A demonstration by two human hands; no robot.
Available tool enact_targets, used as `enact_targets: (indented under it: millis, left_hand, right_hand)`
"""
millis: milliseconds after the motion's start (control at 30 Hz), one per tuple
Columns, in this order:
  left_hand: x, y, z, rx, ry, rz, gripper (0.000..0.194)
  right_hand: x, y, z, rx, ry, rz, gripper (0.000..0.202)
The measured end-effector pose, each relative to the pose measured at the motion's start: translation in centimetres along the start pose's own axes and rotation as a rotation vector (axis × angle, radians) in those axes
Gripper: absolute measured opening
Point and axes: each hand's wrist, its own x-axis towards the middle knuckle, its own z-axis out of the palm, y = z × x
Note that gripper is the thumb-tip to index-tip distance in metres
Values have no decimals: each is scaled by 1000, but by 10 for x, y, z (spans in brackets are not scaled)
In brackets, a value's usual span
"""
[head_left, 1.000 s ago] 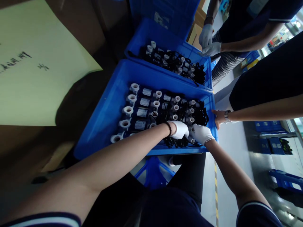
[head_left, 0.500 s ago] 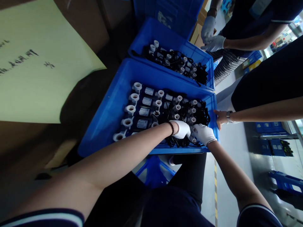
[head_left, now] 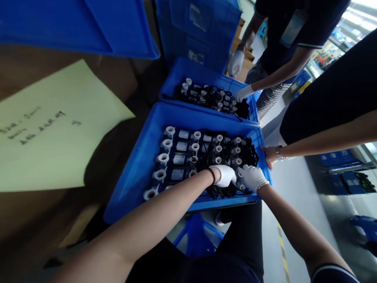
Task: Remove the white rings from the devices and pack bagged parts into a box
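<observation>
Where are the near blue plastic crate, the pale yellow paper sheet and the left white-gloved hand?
near blue plastic crate (head_left: 138, 165): head view, on its bare left wall.
pale yellow paper sheet (head_left: 55, 129): head view, on its middle.
left white-gloved hand (head_left: 225, 175): head view, on the glove's back.

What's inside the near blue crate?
The near crate holds rows of dark parts with white round ports and tangled black wires. The left hand and right hand cover the parts beneath them.
</observation>
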Motion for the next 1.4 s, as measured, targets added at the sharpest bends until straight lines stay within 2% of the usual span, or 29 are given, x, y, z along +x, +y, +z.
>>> enact_targets:
  millis: [100,200,433,767,867,1033,1133,1400]
  left_hand:
    - [-1,0,1,18,7,-6,54]
    - [-2,-2,2,38,19,8,53]
    - [0,-6,7,23,41,4,55]
    - [0,-1,3,9,-67,-59,54]
    - [4,-6,8,9,-42,-41,56]
    - [8,-20,18,-34,51,49,62]
    - [9,-25,20,-42,61,59,60]
    - [7,-21,19,1,43,30,57]
  right_hand:
    - [6,-4,-2,87,-43,66,32]
    - [11,-8,-4,155,-52,143,38]
    - [10,-12,1,178,28,69,28]
    - [19,-19,2,227,2,109,28]
    - [21,-20,4,235,13,100,32]
    - [24,-15,5,235,5,7,25]
    - [21,-11,5,227,33,-19,27]
    - [20,-16,5,230,-17,31,27]
